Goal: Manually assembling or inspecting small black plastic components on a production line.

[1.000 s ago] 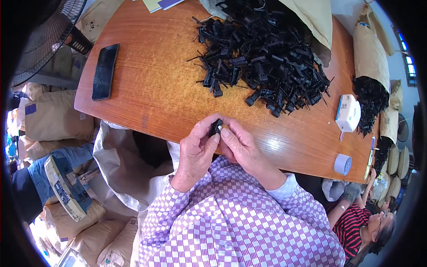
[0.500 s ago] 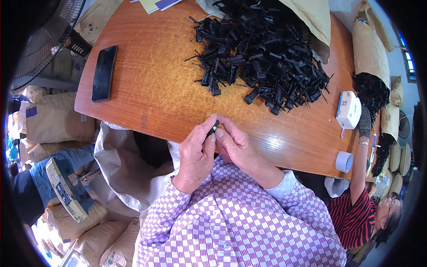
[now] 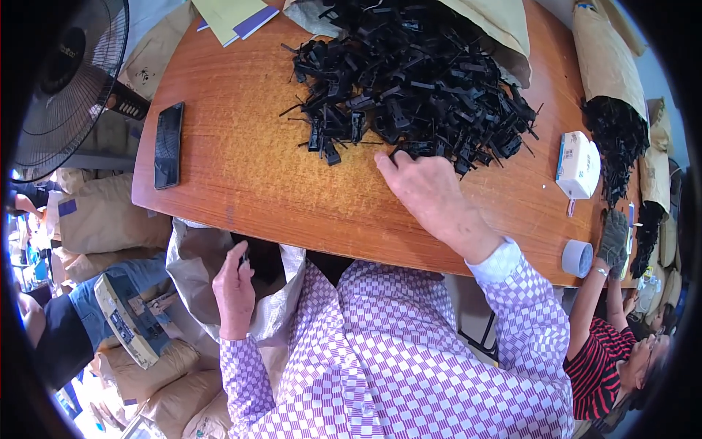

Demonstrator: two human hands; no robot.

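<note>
A heap of small black plastic parts, some with thin stems, lies on the wooden table. At the heap's near edge, my right hand has its thumb and curled fingers around a dark part; the fingertips are partly hidden. My left hand is down at the left, over the mouth of a white woven sack. Something small and black, looking like one of the parts, shows between its thumb and fingers. The sack's inside is dark.
A phone lies on the table's left, near a fan. A white box and a tape roll sit at the right. Beyond them a co-worker's gloved hand is by another black heap.
My hands were together at the table edge, holding a small black piece. Now they are apart: the left has moved down-left to the sack, the right forward to the heap.
</note>
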